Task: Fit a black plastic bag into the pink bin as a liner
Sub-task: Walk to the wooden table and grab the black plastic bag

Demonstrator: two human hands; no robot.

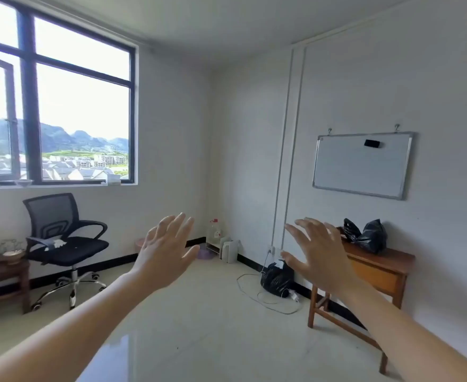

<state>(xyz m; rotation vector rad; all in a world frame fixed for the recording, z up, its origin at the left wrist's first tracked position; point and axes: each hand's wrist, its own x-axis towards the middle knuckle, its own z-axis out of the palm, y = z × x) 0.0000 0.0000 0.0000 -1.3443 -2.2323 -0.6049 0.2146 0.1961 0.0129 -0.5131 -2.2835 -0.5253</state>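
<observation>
A: How are the hands?
B: The left hand (163,253) and the right hand (319,257) are both raised, fingers spread, holding nothing.
A: Where is the pink bin (139,244)?
B: Far, at 11 o'clock, near the wall, half hidden behind the left hand.
A: And black bags?
B: The black bags (366,236) lie on the wooden desk (384,267), at 2 o'clock.

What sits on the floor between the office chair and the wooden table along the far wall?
In the head view: a pink bin mostly behind the left hand, a clear jug, white containers, then a black bag with a white cable.
</observation>
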